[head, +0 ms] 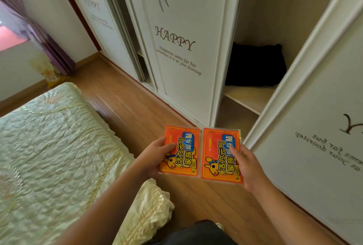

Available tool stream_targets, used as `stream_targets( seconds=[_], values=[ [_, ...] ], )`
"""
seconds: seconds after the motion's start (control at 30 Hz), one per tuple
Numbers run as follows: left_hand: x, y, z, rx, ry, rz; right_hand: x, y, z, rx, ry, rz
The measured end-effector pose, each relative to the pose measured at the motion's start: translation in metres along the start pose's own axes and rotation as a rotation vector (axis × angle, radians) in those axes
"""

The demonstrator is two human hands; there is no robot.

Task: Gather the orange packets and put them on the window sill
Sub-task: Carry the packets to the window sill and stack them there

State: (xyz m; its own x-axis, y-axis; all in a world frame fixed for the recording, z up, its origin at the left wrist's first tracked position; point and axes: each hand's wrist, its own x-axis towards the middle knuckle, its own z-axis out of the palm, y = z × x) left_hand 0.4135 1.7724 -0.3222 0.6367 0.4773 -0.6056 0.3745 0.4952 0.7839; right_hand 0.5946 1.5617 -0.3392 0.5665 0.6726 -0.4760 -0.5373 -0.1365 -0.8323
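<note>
From my seat, the fingers of the left hand (155, 156) are hidden behind the left orange packet (179, 151); only the thumb shows. The right hand (248, 168) likewise hides its fingers under the right orange packet (222, 155). At upper left the window (8, 34) is cut by the frame edge and blown out. I can't identify the dark bundle (255, 66) on the wardrobe shelf (249, 95). Lower right, the sliding door (314, 146) runs off frame.

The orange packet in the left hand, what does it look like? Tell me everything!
The left orange packet is a flat, glossy plastic pouch with clear sealed edges. It shows a cartoon animal, bold black-and-yellow characters and a blue panel. The left hand pinches its left edge, thumb on top, holding it face-up over the wooden floor, beside the right orange packet.
</note>
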Motion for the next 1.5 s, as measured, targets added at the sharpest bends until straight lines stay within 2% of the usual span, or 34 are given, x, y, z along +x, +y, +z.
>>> stream_targets(
  seconds=[0.37,0.7,1.0,1.5],
  values=[
    [0.026,0.022,-0.044,-0.158,0.187,0.073,0.104,-0.026,0.055,-0.102,-0.175,0.05],
    [0.092,0.071,-0.142,-0.31,0.295,0.102,0.223,-0.061,0.164,-0.29,-0.34,0.063],
    [0.134,0.124,-0.211,-0.352,0.352,0.125,0.299,-0.086,0.242,-0.304,-0.41,0.079],
    [0.231,0.214,-0.311,-0.512,0.592,0.146,0.482,-0.137,0.387,-0.345,-0.633,0.221]
  ],
)
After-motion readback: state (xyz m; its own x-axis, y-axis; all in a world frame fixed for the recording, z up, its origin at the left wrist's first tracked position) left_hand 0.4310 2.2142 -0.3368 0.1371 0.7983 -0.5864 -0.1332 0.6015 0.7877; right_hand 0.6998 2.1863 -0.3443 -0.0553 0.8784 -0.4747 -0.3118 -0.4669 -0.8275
